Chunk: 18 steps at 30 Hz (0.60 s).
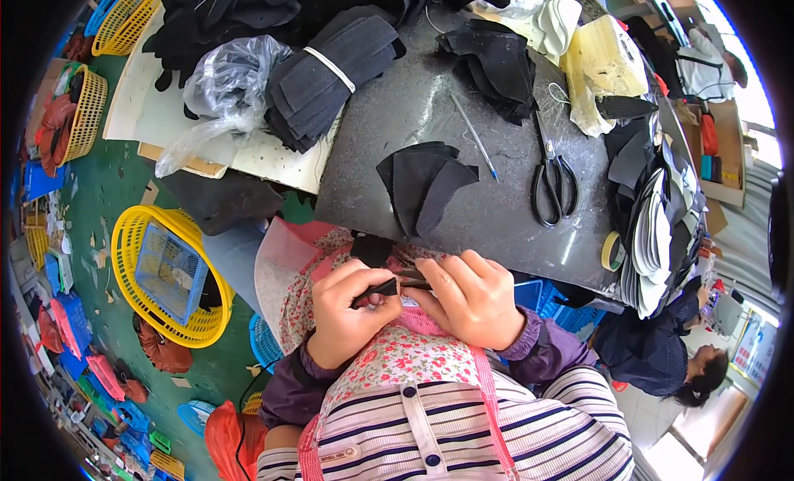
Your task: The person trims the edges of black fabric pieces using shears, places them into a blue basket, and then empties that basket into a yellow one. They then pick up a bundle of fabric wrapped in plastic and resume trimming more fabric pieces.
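Observation:
Close in front of my body, over the floral apron, both hands are together. My left hand is closed on a black cut piece, whose folded end shows between thumb and fingers. Fingers bent, my right hand pinches something thin and dark that its fingers mostly hide. Just beyond, on the dark tabletop, lies a small fanned stack of black cut pieces. Black-handled scissors and a thin white-and-blue pen lie farther right.
A banded black bundle and clear plastic bag sit far left. A yellow block, a tape roll and stacked pieces line the right. A yellow basket stands on the left floor; another person is at right.

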Motion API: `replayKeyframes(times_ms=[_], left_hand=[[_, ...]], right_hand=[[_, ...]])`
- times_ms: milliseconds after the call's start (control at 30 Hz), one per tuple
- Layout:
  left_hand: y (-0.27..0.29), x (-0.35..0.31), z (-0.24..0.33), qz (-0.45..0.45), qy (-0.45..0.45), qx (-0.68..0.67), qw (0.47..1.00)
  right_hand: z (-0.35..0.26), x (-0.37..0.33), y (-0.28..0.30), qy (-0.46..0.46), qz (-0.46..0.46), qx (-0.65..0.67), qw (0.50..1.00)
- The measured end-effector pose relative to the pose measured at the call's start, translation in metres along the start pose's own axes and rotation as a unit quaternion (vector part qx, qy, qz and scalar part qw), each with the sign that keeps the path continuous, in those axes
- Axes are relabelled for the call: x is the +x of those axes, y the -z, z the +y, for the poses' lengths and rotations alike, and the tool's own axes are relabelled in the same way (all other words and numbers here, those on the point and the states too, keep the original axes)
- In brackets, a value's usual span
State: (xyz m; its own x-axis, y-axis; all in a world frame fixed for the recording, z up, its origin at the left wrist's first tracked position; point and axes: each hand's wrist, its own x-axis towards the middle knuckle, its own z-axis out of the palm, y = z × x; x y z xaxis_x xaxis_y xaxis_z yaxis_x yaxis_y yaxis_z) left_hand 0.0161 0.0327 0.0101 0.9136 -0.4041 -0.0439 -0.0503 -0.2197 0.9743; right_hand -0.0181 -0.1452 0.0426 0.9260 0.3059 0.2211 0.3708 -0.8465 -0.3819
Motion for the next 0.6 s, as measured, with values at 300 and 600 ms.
replayKeyframes(times_ms=[300, 600], left_hand=[[-0.001, -0.011, -0.016, 0.071, -0.010, 0.036, 0.997], [0.007, -0.011, 0.005, 0.010, 0.002, -0.128, 0.992]], right_hand=[[-0.009, -0.002, 0.003, -0.075, -0.025, 0.041, 0.996], [-0.012, 0.013, -0.005, -0.105, -0.023, 0.386, 0.916]])
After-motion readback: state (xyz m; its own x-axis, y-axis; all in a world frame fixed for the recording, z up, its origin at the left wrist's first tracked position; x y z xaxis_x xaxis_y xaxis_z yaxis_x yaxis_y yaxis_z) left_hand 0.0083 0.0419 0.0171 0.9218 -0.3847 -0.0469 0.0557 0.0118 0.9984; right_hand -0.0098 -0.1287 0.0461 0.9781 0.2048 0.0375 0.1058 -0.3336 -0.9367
